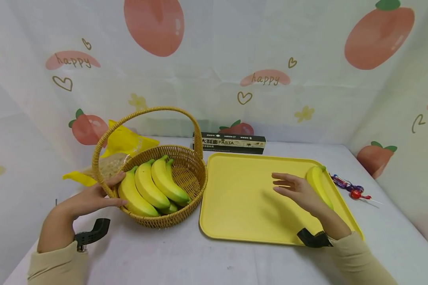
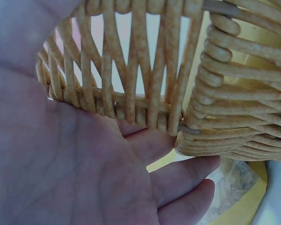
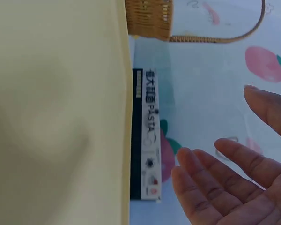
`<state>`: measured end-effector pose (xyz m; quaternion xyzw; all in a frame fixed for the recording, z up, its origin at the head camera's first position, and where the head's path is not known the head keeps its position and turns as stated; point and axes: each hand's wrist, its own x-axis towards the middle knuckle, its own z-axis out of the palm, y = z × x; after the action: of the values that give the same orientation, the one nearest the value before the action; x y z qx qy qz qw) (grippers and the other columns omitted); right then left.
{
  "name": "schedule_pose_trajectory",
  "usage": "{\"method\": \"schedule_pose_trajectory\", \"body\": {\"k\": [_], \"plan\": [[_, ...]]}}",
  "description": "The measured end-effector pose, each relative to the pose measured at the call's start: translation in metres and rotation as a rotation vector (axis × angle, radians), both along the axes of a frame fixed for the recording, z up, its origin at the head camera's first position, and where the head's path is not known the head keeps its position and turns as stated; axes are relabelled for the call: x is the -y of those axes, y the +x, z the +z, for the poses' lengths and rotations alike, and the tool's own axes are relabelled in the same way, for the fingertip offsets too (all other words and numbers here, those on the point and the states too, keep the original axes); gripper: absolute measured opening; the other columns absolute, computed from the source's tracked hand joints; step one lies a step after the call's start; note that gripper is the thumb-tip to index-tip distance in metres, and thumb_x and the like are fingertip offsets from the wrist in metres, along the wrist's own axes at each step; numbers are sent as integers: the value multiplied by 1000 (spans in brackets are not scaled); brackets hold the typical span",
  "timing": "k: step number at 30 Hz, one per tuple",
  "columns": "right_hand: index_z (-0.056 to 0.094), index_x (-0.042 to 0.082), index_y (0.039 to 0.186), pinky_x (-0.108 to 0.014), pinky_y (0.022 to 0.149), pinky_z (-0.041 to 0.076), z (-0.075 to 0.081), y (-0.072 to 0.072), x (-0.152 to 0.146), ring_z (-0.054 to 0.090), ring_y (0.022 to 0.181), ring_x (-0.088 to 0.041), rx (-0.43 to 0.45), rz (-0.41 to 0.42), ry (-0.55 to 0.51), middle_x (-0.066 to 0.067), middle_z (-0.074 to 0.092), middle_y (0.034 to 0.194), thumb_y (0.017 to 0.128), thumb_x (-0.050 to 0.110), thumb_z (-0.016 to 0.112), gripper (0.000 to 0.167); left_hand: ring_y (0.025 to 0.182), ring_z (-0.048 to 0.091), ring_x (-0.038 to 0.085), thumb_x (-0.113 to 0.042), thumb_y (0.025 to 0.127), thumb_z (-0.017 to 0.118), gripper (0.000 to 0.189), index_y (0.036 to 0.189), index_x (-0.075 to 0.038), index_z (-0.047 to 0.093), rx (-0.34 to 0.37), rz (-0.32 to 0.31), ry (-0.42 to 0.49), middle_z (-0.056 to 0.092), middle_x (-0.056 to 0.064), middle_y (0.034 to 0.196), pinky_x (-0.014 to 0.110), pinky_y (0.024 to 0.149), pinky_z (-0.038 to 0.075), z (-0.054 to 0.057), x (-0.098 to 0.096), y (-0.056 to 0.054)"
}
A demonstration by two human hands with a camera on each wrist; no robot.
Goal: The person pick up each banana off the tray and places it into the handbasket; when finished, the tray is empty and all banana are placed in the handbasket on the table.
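Observation:
A round wicker basket (image 1: pixel 160 223) with a tall arched handle holds several yellow bananas (image 1: pixel 149 186) with green tips. At its left side my left hand (image 1: pixel 92 201) grips the wall near the foot of the handle. Up close in the left wrist view, the palm and fingers (image 2: pixel 178 180) lie along the basket's weave (image 2: pixel 239 117). My right hand (image 1: pixel 299 194) is held over the yellow tray (image 1: pixel 240 198), fingers extended and nothing in them. Just beyond it, one banana (image 1: pixel 317 184) lies along the tray's right side.
Behind the tray stands a dark pasta box (image 1: pixel 229 143). Wrapped candies (image 1: pixel 339 181) and a red lollipop (image 1: pixel 356 194) lie right of the tray. A yellow bag (image 1: pixel 126 138) with a clear window is behind the basket. A fruit-print cloth (image 1: pixel 214 79) hangs at the back.

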<state>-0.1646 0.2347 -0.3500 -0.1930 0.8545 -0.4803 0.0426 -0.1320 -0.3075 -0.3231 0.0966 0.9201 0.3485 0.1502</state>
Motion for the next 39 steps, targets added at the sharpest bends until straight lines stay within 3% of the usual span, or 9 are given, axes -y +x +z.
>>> {"method": "schedule_pose_trajectory", "body": {"k": [7, 11, 15, 25, 29, 32, 34, 36, 39], "plan": [[44, -3, 135, -9, 81, 44, 1, 2, -23, 52, 98, 16, -30, -103, 41, -25, 50, 132, 94, 21, 55, 48, 127, 27, 56, -32, 86, 65, 90, 150, -12, 5, 2, 0, 4, 14, 35, 148, 65, 92, 33, 0, 0, 0], [44, -6, 133, -5, 80, 43, 2, 3, -39, 50, 97, 20, -65, -176, 19, 6, 58, 124, 95, 21, 54, 48, 128, 26, 56, -33, 86, 65, 90, 150, -13, 5, 13, 5, 9, 13, 35, 148, 65, 92, 32, 1, -1, 1], [43, -8, 133, -1, 78, 40, 1, 4, -58, 50, 95, 23, -73, -255, -23, 36, 49, 108, 95, 21, 53, 48, 128, 25, 56, -33, 86, 65, 90, 150, -14, 5, 20, 8, 8, 13, 35, 149, 66, 92, 32, 1, -1, 1], [39, -9, 135, 1, 74, 37, -14, -3, -90, 46, 91, 26, 0, -402, -54, 39, 45, 102, 94, 30, 53, 58, 128, 25, 56, -34, 85, 65, 91, 150, -15, 5, 18, 8, 9, 14, 34, 149, 66, 93, 31, -1, 1, 0], [34, -9, 138, 0, 75, 37, -19, -6, -98, 43, 94, 25, 40, -444, -22, 27, 51, 118, 94, 35, 52, 64, 129, 24, 55, -36, 85, 65, 92, 150, -16, 4, 20, 11, 8, 13, 33, 150, 67, 93, 31, -1, 1, 0], [29, -5, 143, -2, 83, 38, -22, -6, -103, 47, 120, 2, 90, -478, 34, -2, 44, 142, 95, 39, 49, 68, 130, 24, 53, -36, 85, 65, 92, 150, -17, 4, 20, 13, 14, 12, 32, 150, 66, 93, 30, 0, 2, 0], [25, -2, 145, -8, 94, 38, -24, -7, -105, 38, 134, -19, 130, -497, 56, -20, 30, 149, 95, 41, 48, 70, 130, 24, 52, -35, 85, 66, 92, 150, -18, 4, 16, 11, 19, 12, 32, 150, 66, 93, 30, -1, 2, 0], [21, 0, 146, -20, 104, 35, -26, -7, -106, 24, 138, -38, 168, -499, 62, -26, 21, 150, 95, 42, 47, 71, 130, 23, 51, -35, 85, 66, 92, 150, -18, 4, 14, 11, 24, 12, 32, 150, 66, 93, 30, -1, 3, 0], [18, 0, 147, -33, 108, 32, -29, -8, -107, 22, 137, -43, 199, -483, 58, -28, 19, 150, 95, 42, 48, 74, 130, 23, 51, -35, 85, 66, 92, 150, -18, 4, 14, 12, 25, 12, 32, 150, 66, 93, 30, -1, 2, 0]]}}
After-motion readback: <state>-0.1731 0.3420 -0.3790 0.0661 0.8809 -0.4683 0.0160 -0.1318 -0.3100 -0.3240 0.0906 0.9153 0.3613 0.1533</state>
